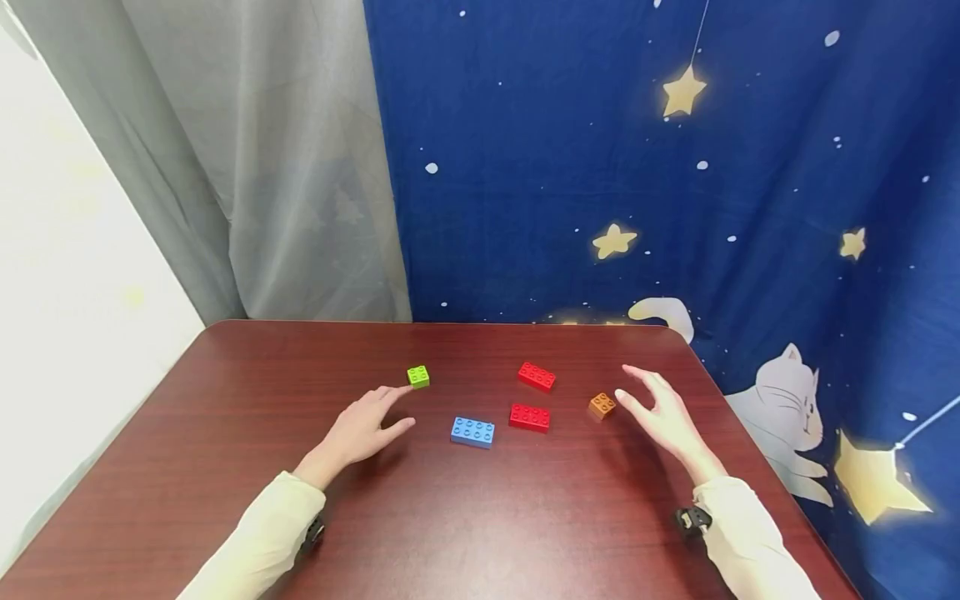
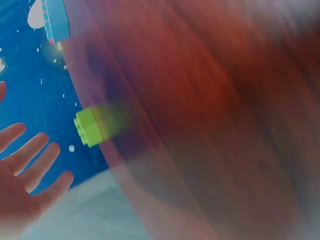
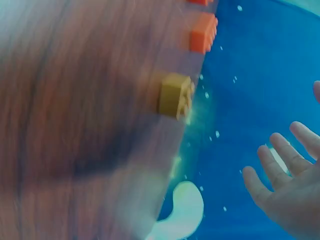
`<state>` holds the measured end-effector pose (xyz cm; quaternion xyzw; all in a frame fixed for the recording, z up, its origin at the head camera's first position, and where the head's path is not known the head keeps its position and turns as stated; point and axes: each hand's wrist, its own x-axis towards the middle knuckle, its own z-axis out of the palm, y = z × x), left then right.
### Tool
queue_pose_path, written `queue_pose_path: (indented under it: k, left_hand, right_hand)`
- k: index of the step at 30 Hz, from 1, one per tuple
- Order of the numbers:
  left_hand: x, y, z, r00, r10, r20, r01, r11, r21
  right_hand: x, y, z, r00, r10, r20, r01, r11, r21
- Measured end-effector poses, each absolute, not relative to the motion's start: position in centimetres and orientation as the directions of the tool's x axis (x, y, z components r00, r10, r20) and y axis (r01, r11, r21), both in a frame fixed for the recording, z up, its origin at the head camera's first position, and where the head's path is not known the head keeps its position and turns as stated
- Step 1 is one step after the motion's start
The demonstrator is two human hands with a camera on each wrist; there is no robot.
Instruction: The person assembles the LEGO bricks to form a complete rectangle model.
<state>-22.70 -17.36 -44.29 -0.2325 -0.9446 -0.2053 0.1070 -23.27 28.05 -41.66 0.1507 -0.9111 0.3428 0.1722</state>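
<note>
My left hand (image 1: pixel 362 427) is over the left middle of the table, fingers extended and nothing held. In the head view its fingertips overlap the near edge of a small lime-green brick (image 1: pixel 418 377); the left wrist view shows that brick (image 2: pixel 90 127) apart from the spread fingers (image 2: pixel 35 165). On the right, my right hand (image 1: pixel 667 417) hovers with thumb and fingers parted, its thumb tip close beside a small orange brick (image 1: pixel 602 406). A blue brick (image 1: pixel 472 432) lies between the hands, with two red bricks, one farther back (image 1: pixel 537 376) and one nearer (image 1: pixel 529 417).
The bricks lie spread on a dark reddish-brown table (image 1: pixel 480 517) with rounded far corners. Behind its far edge hang a grey curtain (image 1: pixel 315 167) and a blue curtain (image 1: pixel 525 167) printed with stars and a cat. A bright white area (image 1: pixel 67 292) is at the left.
</note>
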Motion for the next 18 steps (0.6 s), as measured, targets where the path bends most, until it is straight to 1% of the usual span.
queue_pose_path:
  k: [4,9,12,15,18]
  left_hand:
    - [-22.6,-16.5,-44.6,-0.882,0.405,0.243,0.471,0.784,0.404]
    - [-22.6,-15.6,-44.9,-0.890,0.418,0.182,0.453,0.769,0.451]
    - [-22.7,-15.1,-45.0,-0.888,0.430,0.163,0.453,0.759,0.468]
    - [-22.8,-14.7,-45.1,-0.876,0.451,0.172,0.475,0.742,0.472]
    - [-22.9,-14.4,-45.3,-0.869,0.464,0.171,0.484,0.731,0.481]
  right_hand:
    - [-23.4,26.7,-42.4,-0.899,-0.170,0.404,-0.408,0.662,-0.629]
    - [-23.6,25.2,-43.5,-0.902,-0.183,0.391,-0.421,0.578,-0.699]
    - [-23.9,24.6,-44.3,-0.898,-0.197,0.393,-0.432,0.561,-0.706]
    - [-24.4,24.2,-45.1,-0.890,-0.224,0.398,-0.451,0.563,-0.692]
    - [-24.3,23.5,-44.8,-0.895,-0.246,0.372,-0.445,0.549,-0.707]
